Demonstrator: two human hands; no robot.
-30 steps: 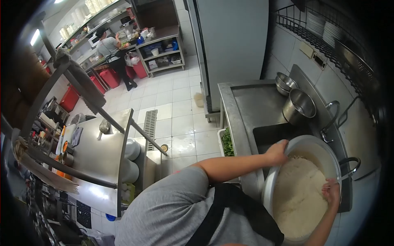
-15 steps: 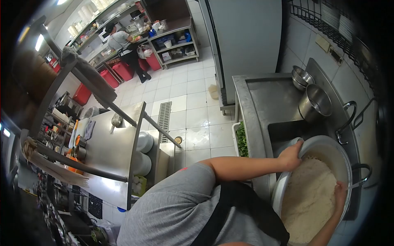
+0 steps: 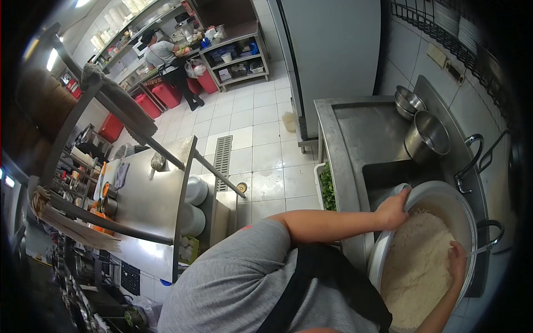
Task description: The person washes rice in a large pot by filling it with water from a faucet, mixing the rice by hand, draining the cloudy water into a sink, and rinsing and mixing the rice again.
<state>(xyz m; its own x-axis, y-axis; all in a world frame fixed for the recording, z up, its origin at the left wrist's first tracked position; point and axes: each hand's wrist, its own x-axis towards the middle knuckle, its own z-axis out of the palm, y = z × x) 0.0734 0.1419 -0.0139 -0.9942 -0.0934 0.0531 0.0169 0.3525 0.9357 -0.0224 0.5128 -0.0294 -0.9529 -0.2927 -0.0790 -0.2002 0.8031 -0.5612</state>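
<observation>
A large pale tub (image 3: 463, 208) sits tilted over the sink, holding a mass of off-white, grainy stuff that looks like rice (image 3: 416, 266). My left hand (image 3: 393, 211) is closed on the tub's near rim, around what seems to be a grey handle or lip. Inside the tub, by its far wall, my right hand (image 3: 457, 258) hovers at the edge of the grains with bent, slightly spread fingers; nothing shows in them. A curved tap (image 3: 491, 228) stands just beyond it, and a thin bright streak runs from there towards the tub.
A steel pot (image 3: 426, 137) and stacked metal bowls (image 3: 410, 102) stand on the sink counter (image 3: 361, 130). Leafy greens (image 3: 327, 188) fill a crate beside it. A steel table (image 3: 147, 205) lies left. A co-worker (image 3: 166, 61) stands at the far counter.
My right hand has shifted slightly up and away from the tub's wall, its fingers now more visible. The left hand keeps its hold on the rim.
</observation>
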